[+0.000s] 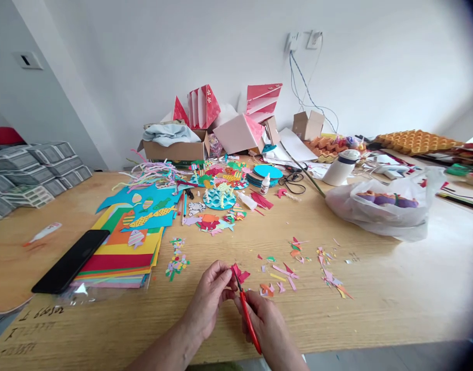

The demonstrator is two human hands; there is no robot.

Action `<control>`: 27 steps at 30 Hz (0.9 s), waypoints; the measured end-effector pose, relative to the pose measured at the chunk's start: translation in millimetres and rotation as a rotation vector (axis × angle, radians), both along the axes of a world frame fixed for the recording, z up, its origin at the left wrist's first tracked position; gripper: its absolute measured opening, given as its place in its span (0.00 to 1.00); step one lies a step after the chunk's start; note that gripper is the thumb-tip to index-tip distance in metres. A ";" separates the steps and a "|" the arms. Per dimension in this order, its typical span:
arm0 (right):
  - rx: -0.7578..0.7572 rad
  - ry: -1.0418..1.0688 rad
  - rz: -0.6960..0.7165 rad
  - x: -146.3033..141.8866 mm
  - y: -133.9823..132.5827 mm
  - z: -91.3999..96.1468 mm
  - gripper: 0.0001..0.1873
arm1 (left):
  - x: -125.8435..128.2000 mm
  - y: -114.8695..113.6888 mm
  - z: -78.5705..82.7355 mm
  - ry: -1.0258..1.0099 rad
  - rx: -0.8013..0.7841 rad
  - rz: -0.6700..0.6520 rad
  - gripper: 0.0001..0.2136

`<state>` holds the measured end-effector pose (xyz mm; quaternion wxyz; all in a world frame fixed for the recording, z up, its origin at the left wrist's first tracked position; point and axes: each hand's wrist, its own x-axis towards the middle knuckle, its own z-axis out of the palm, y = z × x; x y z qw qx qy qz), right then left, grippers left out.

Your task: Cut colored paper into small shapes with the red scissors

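Near the table's front edge my left hand (215, 291) pinches a small piece of dark pink paper (242, 275) between thumb and fingers. My right hand (263, 319) is closed round a pair of red-handled scissors (248, 320). The scissor blades point away from me and lie against the pink paper, beside my left fingertips. Just right of the hands, coloured paper scraps (284, 273) are scattered on the wood. A heap of tiny paper bits (177, 263) lies to the left.
A black phone (71, 260) rests on stacked coloured paper (118, 262) at left. Behind are paper fish cutouts (211, 224), a blue wavy paper piece (219, 197) and a glue bottle (265, 184). A plastic bag (379, 219) sits at right on the table (375, 309).
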<state>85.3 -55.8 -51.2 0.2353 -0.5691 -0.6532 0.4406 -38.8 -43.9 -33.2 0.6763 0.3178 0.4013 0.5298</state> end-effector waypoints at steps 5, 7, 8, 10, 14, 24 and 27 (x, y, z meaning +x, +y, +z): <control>-0.094 0.028 0.029 3.5 1.2 6.1 0.17 | -13.2 4.4 -5.8 0.089 -0.020 0.022 0.08; -0.154 0.086 0.042 7.3 2.7 9.6 0.15 | -16.4 8.2 -2.8 0.149 -0.003 0.031 0.08; -0.177 0.128 0.034 9.3 4.1 11.6 0.15 | -16.9 10.2 -0.4 0.184 0.007 0.029 0.08; -0.151 0.223 -0.018 13.6 8.6 16.5 0.13 | -15.2 14.2 5.3 0.263 0.023 -0.009 0.08; 0.098 0.340 -0.167 20.4 22.3 30.1 0.07 | -3.2 21.7 14.8 0.408 0.069 -0.167 0.07; 0.170 0.501 -0.283 42.3 34.0 32.7 0.05 | 31.9 31.1 19.1 0.498 0.217 -0.355 0.04; 0.188 0.553 -0.341 49.5 32.6 34.2 0.07 | 44.4 31.2 19.8 0.392 0.227 -0.357 0.06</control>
